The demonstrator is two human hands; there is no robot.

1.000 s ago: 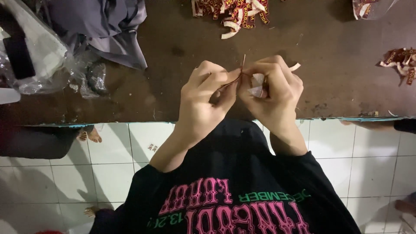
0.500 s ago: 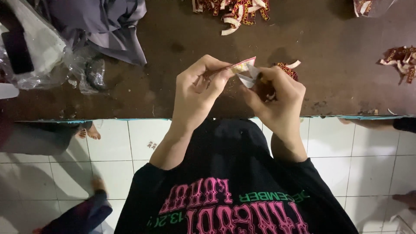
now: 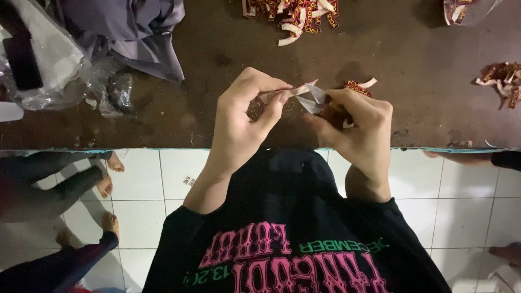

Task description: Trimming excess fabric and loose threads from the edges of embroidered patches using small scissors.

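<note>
1. At the far edge of the brown table (image 3: pixel 217 49) we see a heap of small red and white labels (image 3: pixel 296 12).
2. A second, smaller heap of labels (image 3: pixel 499 76) lies at the right edge, and a clear bag (image 3: pixel 467 10) with more of them sits in the top right corner.
3. On the left lie a crumpled clear plastic wrapper (image 3: pixel 59 76) and a grey cloth (image 3: pixel 130 32).
4. Our left hand (image 3: pixel 241 127) is raised above the near edge of the table, thumb and forefinger pinched on one end of a pale folded label (image 3: pixel 306 95).
5. Our right hand (image 3: pixel 355 127) is curled close beside it, fingertips gripping the other end of the same label.
6. A few red labels (image 3: pixel 355 87) peek out just behind the right hand's knuckles.
7. Bare feet (image 3: pixel 108 179) stand on the white tiled floor (image 3: pixel 467 195) at the left.
</note>
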